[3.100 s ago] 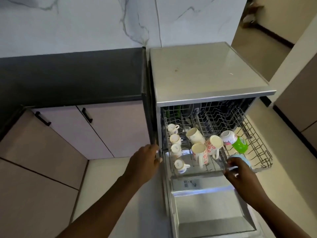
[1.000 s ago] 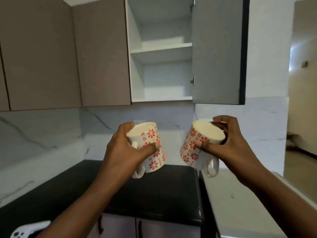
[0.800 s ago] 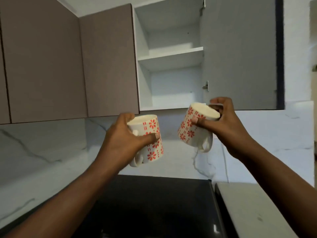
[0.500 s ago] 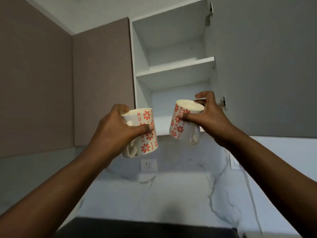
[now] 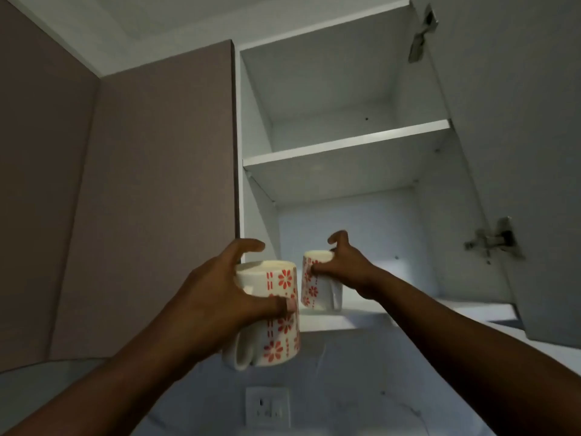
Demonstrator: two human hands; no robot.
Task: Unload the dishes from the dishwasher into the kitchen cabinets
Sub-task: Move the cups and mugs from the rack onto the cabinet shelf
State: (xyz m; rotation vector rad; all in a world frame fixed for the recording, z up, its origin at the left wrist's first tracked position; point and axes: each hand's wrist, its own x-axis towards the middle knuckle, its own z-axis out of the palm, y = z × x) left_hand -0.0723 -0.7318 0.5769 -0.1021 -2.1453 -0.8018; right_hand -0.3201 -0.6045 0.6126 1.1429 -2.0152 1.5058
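From the head camera, the view is tilting further up than half a second ago: the black worktop has dropped out of sight and the open cabinet (image 5: pixel 345 146) is filling the upper middle, its door (image 5: pixel 515 152) swung out to the right. The right hand (image 5: pixel 342 265) is reaching deeper than before and is setting the right mug (image 5: pixel 317 284) on the lower shelf (image 5: pixel 408 313), near its front left corner. That mug is standing upside down, base up, long axis close to vertical, handle facing the camera; thumb and fingers are clamped on its upper end, with the index finger lifting clear. The left hand (image 5: pixel 226 297) is holding the left mug (image 5: pixel 276 313) in the air just below and in front of the shelf's left front edge, closer to the camera than earlier. It is also inverted, leaning slightly, handle pointing down-left, thumb and fingers gripping its sides. A wall socket (image 5: pixel 267 407) is showing below.
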